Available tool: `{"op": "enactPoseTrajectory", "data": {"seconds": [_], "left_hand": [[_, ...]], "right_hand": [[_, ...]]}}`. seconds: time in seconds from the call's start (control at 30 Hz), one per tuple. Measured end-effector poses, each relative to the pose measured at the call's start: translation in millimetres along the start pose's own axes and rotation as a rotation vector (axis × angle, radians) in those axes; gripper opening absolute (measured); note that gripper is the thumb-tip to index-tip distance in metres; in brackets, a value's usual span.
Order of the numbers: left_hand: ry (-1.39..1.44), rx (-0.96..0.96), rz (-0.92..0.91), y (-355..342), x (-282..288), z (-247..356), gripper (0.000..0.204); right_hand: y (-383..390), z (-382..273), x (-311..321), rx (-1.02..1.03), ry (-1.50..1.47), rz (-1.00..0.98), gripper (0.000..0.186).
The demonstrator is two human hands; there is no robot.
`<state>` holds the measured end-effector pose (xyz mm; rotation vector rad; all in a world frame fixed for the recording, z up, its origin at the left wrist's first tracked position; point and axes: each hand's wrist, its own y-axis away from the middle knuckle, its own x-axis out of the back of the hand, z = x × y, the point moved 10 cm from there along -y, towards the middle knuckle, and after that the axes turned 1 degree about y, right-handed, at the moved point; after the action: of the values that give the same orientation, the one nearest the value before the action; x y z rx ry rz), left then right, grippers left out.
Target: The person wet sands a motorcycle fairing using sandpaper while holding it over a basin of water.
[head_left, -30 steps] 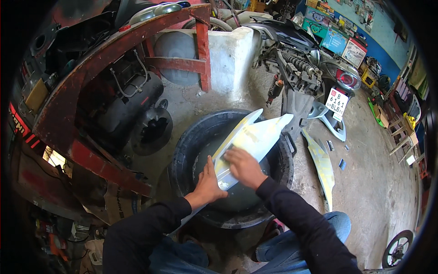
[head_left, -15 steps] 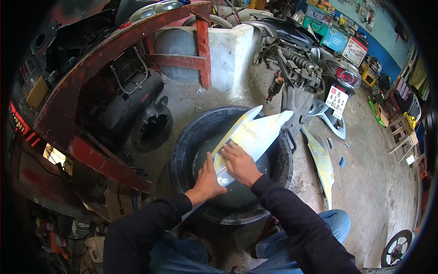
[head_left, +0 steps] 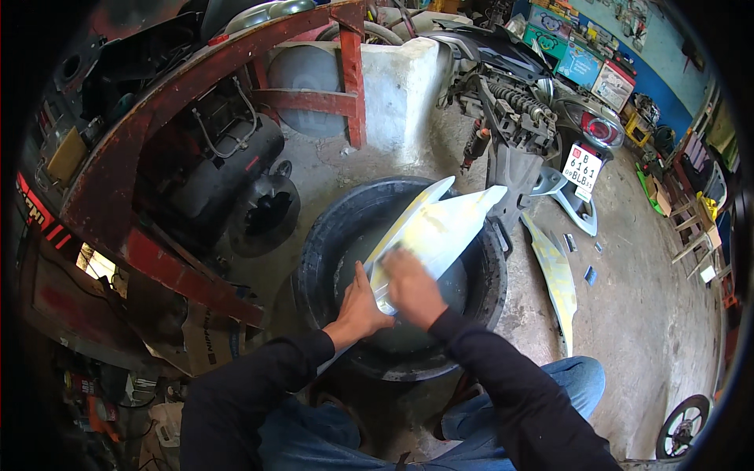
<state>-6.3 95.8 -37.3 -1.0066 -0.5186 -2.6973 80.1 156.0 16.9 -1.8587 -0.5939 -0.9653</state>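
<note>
A pale yellow-white body panel point(head_left: 430, 235) is lying tilted across the black tub point(head_left: 314, 259), its pointed upper end reaching over the tub's far rim and its lower end sitting down toward the near side of the tub's inside. The left hand point(head_left: 360, 302) is pressing flat against the panel's near left edge — fingers straight and together, thumb apart, not wrapped around anything. The right hand point(head_left: 411, 286) is resting palm-down on the panel's lower face, just beside the left; it is blurred, and whether it is gripping something beneath the palm cannot be told. Both forearms are coming up from the lower edge in dark sleeves, over knees in blue jeans point(head_left: 550, 392).

On the concrete floor just past the tub's right rim, a second yellowish panel point(head_left: 556, 279) is lying flat. Beyond the far rim a stripped scooter point(head_left: 534, 118) is standing — its tail lamp facing right. A rusty red frame point(head_left: 157, 141) is arching over an engine to the left of the tub.
</note>
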Motion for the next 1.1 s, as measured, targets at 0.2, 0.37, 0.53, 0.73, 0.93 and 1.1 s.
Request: {"op": "enactPoseTrajectory", "data": {"seconds": [0.2,0.37,0.53,0.73,0.93,1.1], "left_hand": [[-0.057,-0.086,0.071,-5.4,-4.2,2.1,0.147],[-0.009,-0.037,0.003,-0.4,1.3,-2.1,0.145],[-0.008,-0.055,0.041,-1.1,0.7,2.1,0.141],[-0.053,-0.037,0.055,-3.6,-0.8,-3.3,0.142],[-0.027,-0.050,0.052,-4.7,-2.3,-5.0,0.144],[-0.025,-0.077,0.039,-1.4,1.8,5.8,0.144]], "right_hand": [[-22.8,43.8,16.9,-0.167,-0.070,0.065,0.037],[-15.7,-18.2,11.9,0.158,-0.135,-0.003,0.034],[-18.6,-3.3,13.1,0.023,-0.125,0.018,0.037],[-26.4,-5.1,16.4,-0.011,-0.090,0.083,0.040],[-26.6,-12.6,14.7,0.046,-0.050,0.038,0.039],[-19.0,-32.0,20.5,0.196,-0.025,0.052,0.034]]}}
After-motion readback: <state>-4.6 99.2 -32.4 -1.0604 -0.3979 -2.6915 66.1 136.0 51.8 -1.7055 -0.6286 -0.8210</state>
